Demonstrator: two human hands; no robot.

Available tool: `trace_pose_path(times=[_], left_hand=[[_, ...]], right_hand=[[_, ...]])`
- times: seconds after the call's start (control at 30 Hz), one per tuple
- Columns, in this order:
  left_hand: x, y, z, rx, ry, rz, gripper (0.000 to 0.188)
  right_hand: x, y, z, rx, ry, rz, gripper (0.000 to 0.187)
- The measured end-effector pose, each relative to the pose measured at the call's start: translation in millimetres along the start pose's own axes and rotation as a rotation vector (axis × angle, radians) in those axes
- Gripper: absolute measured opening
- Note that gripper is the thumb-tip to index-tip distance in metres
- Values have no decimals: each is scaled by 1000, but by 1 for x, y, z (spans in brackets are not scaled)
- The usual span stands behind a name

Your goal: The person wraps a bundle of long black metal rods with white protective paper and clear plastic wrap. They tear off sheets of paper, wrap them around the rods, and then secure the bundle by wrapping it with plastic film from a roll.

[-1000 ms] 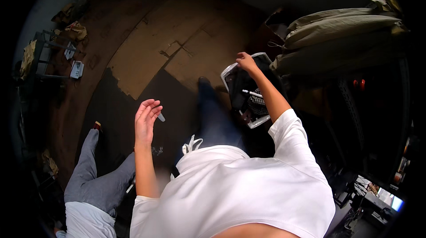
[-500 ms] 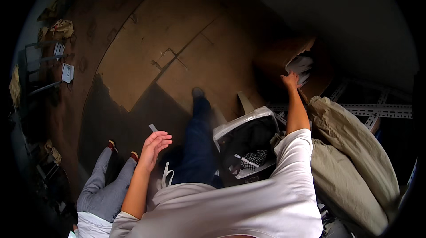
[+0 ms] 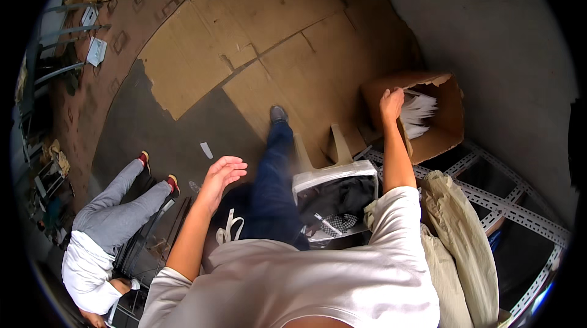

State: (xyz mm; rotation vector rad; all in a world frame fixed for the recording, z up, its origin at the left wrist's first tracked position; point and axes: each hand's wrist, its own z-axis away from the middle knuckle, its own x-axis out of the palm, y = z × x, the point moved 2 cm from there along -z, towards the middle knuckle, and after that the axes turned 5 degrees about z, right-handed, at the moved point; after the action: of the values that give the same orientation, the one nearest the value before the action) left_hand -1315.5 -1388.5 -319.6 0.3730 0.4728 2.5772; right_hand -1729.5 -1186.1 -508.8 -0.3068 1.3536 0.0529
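Clock read from the middle of my view, near to far. At 5, a white-rimmed container point(image 3: 333, 173) holds dark cloth point(image 3: 345, 198) and a checked piece point(image 3: 342, 223). Left hand point(image 3: 224, 177) at 8: fingers loosely extended, nothing visible in it. Pale strip point(image 3: 206, 150) on the floor at 9, apart from those fingertips. Right hand point(image 3: 391, 106) between 2 and 3, fingers bent at the left edge of an open cardboard box point(image 3: 451, 111); I can't tell whether they pinch the rim or something inside. White sheet-like pieces point(image 3: 419, 113) lie fanned in the box, just beside that hand. I judge this step a one-handed reach at the box mouth; the next move calls for a sure finger hold and clearance from the ragged rim. Farther off, flattened cardboard point(image 3: 293, 40) on the floor at 12.
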Motion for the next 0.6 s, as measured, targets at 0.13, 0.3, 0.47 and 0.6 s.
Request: trace_pose_path(times=[0.13,0.3,0.47,0.6], left_hand=[[-22,-7,-1,180,-61,-81,22],[-94,-68,-16,79,158,-86,23],[-89,-98,-49,35,64,67,22],[-64,-122,-57,218,-113,85,18]], right_hand=[[61,79,-13,348,-126,-32,83],[7,148,-39,353,244,724,86],[31,209,-74,16,71,-98,77],[60,145,-52,291,-14,-28,25]])
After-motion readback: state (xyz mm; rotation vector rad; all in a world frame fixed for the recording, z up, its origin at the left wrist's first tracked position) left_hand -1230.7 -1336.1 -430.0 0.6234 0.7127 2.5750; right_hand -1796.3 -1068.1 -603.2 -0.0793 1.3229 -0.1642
